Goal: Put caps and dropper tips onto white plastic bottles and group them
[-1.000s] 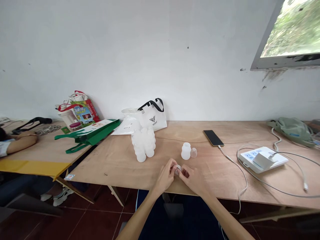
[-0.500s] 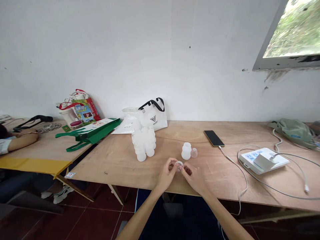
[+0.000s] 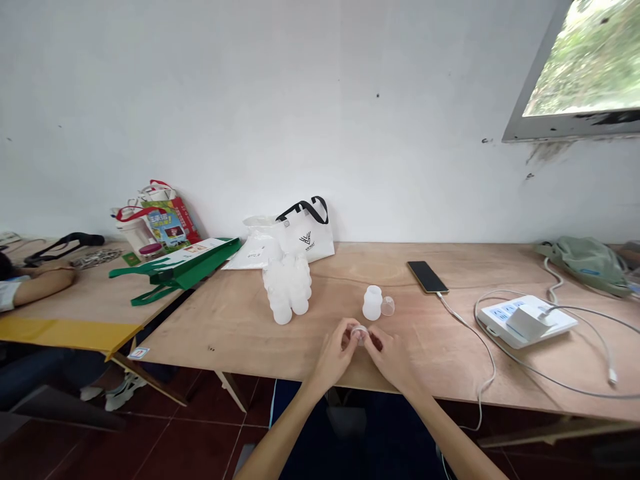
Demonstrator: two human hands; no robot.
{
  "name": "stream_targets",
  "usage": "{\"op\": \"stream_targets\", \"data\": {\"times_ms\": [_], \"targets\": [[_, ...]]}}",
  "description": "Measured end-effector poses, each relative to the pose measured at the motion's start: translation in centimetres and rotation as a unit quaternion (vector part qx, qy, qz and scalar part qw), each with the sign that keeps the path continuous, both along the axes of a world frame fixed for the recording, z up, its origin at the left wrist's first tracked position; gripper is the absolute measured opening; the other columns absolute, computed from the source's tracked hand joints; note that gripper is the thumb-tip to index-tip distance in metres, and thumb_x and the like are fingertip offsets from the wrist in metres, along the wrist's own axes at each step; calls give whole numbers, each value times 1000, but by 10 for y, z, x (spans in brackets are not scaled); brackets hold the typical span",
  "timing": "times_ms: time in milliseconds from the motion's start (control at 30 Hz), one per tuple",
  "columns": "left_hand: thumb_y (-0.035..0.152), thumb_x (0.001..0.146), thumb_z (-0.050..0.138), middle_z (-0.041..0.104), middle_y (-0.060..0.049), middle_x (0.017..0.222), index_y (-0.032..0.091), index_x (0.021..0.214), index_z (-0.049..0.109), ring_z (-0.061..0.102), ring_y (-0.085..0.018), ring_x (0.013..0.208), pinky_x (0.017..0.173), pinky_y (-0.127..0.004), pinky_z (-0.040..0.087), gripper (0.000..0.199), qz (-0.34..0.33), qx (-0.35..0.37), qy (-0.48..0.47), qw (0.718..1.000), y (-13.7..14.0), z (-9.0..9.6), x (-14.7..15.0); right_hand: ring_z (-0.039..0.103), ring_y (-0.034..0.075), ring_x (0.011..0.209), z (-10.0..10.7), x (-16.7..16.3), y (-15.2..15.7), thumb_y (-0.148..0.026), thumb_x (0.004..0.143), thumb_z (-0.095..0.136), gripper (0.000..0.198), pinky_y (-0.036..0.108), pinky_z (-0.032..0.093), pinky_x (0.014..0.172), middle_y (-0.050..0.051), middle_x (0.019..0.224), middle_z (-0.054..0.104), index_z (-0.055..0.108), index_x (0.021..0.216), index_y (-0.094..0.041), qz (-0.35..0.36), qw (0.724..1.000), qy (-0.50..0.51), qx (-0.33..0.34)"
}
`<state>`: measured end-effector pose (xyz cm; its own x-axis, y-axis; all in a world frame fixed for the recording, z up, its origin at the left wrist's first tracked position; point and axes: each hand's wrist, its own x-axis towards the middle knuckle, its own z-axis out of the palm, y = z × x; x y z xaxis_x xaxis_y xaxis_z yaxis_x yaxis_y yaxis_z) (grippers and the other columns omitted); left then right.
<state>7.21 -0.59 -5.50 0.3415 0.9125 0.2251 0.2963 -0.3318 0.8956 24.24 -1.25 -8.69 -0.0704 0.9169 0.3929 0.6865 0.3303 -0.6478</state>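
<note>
Between my two hands, near the table's front edge, is a small translucent ring-shaped piece. My left hand pinches it from the left with thumb and fingers. From the other side my right hand grips it the same way. Just beyond them stands a small white translucent bottle, upright with no cap on it. A clear dome-shaped cap lies against its right side. Farther left is a cluster of white translucent bottles, stacked together.
A black phone on a cable lies right of the bottle. Beyond it sits a white power strip with looping cords. White bags lean on the wall, a green bag lies left, and a person's arm rests on the neighbouring table.
My left hand's fingers have shifted slightly around the ring-shaped piece, and the piece looks turned a little. Both hands stay in nearly the same place.
</note>
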Motion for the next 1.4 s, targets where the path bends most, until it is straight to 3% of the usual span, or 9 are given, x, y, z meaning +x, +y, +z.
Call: {"op": "stream_targets", "data": {"times_ms": [100, 200, 467, 700, 900, 1167, 1267, 1400], "targets": [[50, 101, 49, 71, -6, 113, 24, 120, 54, 68, -19, 95, 81, -29, 53, 33, -23, -32, -31, 999, -1, -3, 2, 57, 17, 55, -1, 2, 2, -54, 103, 39, 46, 28, 38, 58, 0, 62, 63, 58, 74, -24, 3, 999, 35, -19], [51, 102, 46, 70, -7, 118, 24, 119, 55, 69, -19, 99, 83, -29, 55, 33, -24, -40, -49, 998, 0, -6, 1, 60, 18, 57, 0, 3, 3, -54, 102, 43, 45, 28, 40, 60, 0, 62, 65, 59, 73, -23, 24, 998, 48, -30], [49, 100, 51, 72, -4, 95, 21, 105, 62, 67, -18, 82, 71, -26, 52, 31, -29, -22, 4, 999, 6, -1, -8, 60, 17, 55, 4, 0, 1, -54, 99, 46, 47, 27, 37, 56, 1, 60, 66, 61, 68, -22, 34, 999, 18, -30], [45, 102, 46, 74, -4, 95, 21, 103, 65, 67, -18, 85, 72, -26, 50, 31, -42, -3, 15, 999, 4, 9, -12, 60, 17, 55, 5, -1, 0, -51, 100, 46, 47, 27, 32, 56, 1, 60, 67, 60, 65, -22, 20, 999, -7, -29], [41, 99, 49, 73, -1, 86, 22, 97, 65, 65, -17, 74, 69, -26, 48, 24, -16, 4, 53, 998, 4, 9, -11, 59, 16, 55, 5, -2, -2, -48, 101, 46, 42, 27, 32, 56, 0, 62, 66, 57, 70, -23, 18, 999, -43, -14], [46, 97, 54, 73, -5, 94, 20, 100, 62, 66, -18, 78, 64, -25, 52, 27, -29, -52, -26, 998, 7, -1, -7, 59, 17, 56, 5, -1, 0, -54, 102, 42, 47, 28, 34, 57, 0, 62, 65, 56, 70, -23, 42, 999, -1, -19], [45, 98, 53, 71, -5, 101, 21, 105, 62, 66, -18, 83, 65, -25, 53, 27, -26, -46, -29, 998, 7, -3, -5, 59, 18, 58, 8, -1, -1, -57, 103, 41, 49, 28, 34, 58, 0, 62, 65, 58, 72, -23, 42, 999, 12, -31], [37, 95, 57, 70, -4, 93, 20, 97, 63, 64, -17, 81, 70, -26, 52, 19, 11, -28, -29, 999, 9, -6, -6, 61, 18, 60, 11, -2, -5, -57, 103, 42, 47, 29, 36, 60, 0, 66, 67, 62, 77, -24, 63, 997, -8, -49]]}}
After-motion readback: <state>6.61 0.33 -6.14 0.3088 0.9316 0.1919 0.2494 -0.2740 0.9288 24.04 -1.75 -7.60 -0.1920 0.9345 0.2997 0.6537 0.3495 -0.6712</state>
